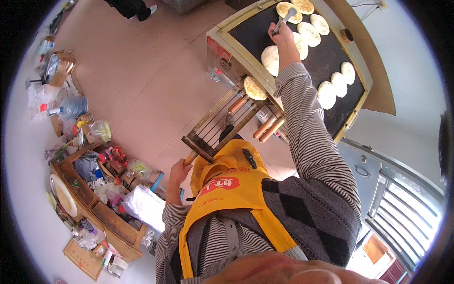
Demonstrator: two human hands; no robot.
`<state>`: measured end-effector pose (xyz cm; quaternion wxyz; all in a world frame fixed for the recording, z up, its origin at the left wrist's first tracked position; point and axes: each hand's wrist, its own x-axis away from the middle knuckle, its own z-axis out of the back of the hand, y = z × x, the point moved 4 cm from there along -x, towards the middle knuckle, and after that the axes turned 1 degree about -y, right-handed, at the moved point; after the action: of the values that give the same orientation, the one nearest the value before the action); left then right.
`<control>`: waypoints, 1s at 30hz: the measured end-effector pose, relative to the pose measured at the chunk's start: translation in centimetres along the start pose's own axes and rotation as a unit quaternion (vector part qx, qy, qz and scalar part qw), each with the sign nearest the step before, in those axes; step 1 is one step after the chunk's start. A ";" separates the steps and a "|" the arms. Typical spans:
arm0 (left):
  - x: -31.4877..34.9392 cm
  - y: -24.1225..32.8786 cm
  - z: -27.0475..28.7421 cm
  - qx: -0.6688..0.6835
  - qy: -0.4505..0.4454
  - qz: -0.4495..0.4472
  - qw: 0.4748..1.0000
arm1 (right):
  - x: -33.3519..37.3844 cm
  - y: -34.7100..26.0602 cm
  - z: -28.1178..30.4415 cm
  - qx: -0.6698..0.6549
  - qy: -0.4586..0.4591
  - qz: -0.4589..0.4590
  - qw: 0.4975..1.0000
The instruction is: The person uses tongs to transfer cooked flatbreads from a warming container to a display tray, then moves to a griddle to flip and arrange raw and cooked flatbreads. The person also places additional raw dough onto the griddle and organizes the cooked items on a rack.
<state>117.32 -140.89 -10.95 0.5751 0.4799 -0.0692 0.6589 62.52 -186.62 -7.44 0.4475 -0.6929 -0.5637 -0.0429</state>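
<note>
My right hand (282, 35) reaches over the dark griddle (255, 35) at the upper right, closed on grey metal tongs (287, 16). Their tip overlaps a browned flatbread (283, 8) near the far edge. Several paler flatbreads (309, 34) lie around it, and a short row of pale ones (339, 84) sits farther right. Lower down, my left hand (179, 171) is wrapped round the wooden handle (190, 158) of a barred metal rack (215, 122), which sticks out from below the griddle. A browned flatbread (254, 88) rests at the rack's griddle end, partly under the griddle's edge.
Wooden handles (268, 128) jut from the griddle's front beside the rack. At left stands a cluttered wooden cabinet (106, 215) with bags, and a large blue water bottle (74, 108) is near the wall. Another person's legs (135, 8) show at the top, on the tiled floor (142, 85).
</note>
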 end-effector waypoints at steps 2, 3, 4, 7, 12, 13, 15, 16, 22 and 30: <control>0.4 0.0 0.1 -0.002 0.000 0.005 1.000 | 1.1 0.1 -1.5 0.040 0.036 0.027 0.998; 0.3 0.0 0.1 -0.002 -0.002 0.001 1.000 | 1.4 -0.3 -1.8 0.044 0.055 0.029 0.997; 0.2 0.0 0.2 -0.015 -0.003 -0.002 1.000 | 1.8 -0.4 -2.0 0.058 0.052 0.043 0.996; -0.4 -0.4 -0.2 -0.033 -0.004 -0.024 0.999 | 4.3 0.0 -1.9 0.112 0.016 0.081 0.990; -0.7 -1.1 -0.5 -0.003 -0.005 -0.069 0.998 | 18.8 4.0 4.2 0.354 -0.188 0.082 0.912; -0.7 -0.4 0.0 -0.007 -0.018 -0.071 0.997 | 22.8 5.0 6.5 0.376 -0.180 0.085 0.905; -0.4 0.0 0.4 -0.012 -0.026 -0.080 0.996 | 31.2 7.2 9.8 0.492 -0.158 0.032 0.856; -0.4 0.0 0.4 -0.014 -0.029 -0.085 0.996 | 34.6 8.0 11.3 0.578 -0.139 -0.020 0.804; -0.9 -0.5 0.5 -0.035 -0.040 -0.131 0.990 | 40.6 15.2 24.4 0.614 -0.237 -0.057 0.750; -0.9 -0.7 1.3 -0.034 -0.039 -0.162 0.986 | 39.4 18.9 26.1 0.574 -0.243 -0.133 0.770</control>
<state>118.47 -142.13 -11.26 0.6870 0.4898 -0.0353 0.5356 80.63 -139.23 -11.61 0.6000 -0.2124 -0.6598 0.3994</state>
